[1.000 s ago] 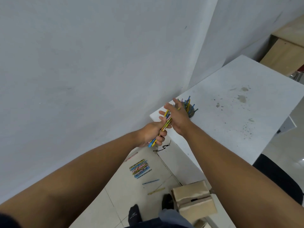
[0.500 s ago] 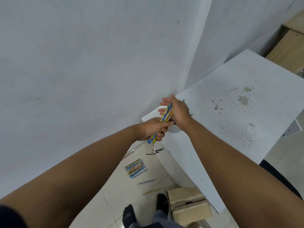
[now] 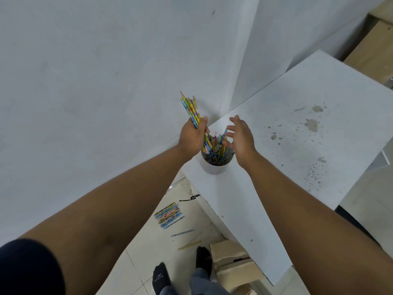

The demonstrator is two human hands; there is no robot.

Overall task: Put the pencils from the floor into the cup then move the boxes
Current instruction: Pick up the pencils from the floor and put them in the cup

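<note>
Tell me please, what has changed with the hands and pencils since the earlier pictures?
The right hand let go of the pencil bundle and now hangs open beside the cup. The left hand still grips the bundle and has raised it, tips up, over the cup. The pencils on the floor and the box lie as before.

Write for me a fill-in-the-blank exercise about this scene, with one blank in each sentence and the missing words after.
1. The left hand grips a bunch of pencils over the ____ cup.
2. The right hand holds ____, its fingers spread.
3. The cup stands ____ the table, at its corner.
4. Near the loose pencils on the floor sits a ____ box.
Missing words: white; nothing; on; cardboard.
</note>
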